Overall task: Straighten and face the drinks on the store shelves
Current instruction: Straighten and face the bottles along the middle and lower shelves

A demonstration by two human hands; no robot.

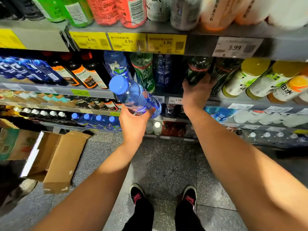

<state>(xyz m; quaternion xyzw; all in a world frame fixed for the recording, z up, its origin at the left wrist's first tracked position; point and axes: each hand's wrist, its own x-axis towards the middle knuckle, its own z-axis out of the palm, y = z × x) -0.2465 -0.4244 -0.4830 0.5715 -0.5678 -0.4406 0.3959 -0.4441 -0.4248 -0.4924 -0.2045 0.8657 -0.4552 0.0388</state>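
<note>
My left hand [133, 124] grips a blue bottle with a blue cap [133, 95] by its lower body, held tilted in front of the middle shelf [100, 93]. My right hand [196, 92] reaches onto that shelf and grips a dark bottle with a pink band [198, 69] near its base. Between the two hands stand another blue bottle [116, 64], a green bottle [144, 70] and a dark blue bottle [162, 70]. To the right of the dark bottle stands a second dark bottle [223, 72], then yellow-green drinks [243, 77].
Dark bottles with orange labels [86, 75] and blue bottles [25, 69] fill the shelf's left part. The upper shelf [200, 30] carries green, red and white drinks above price tags [128, 41]. An open cardboard box [56, 157] lies on the floor at left. Lower shelves hold more bottles.
</note>
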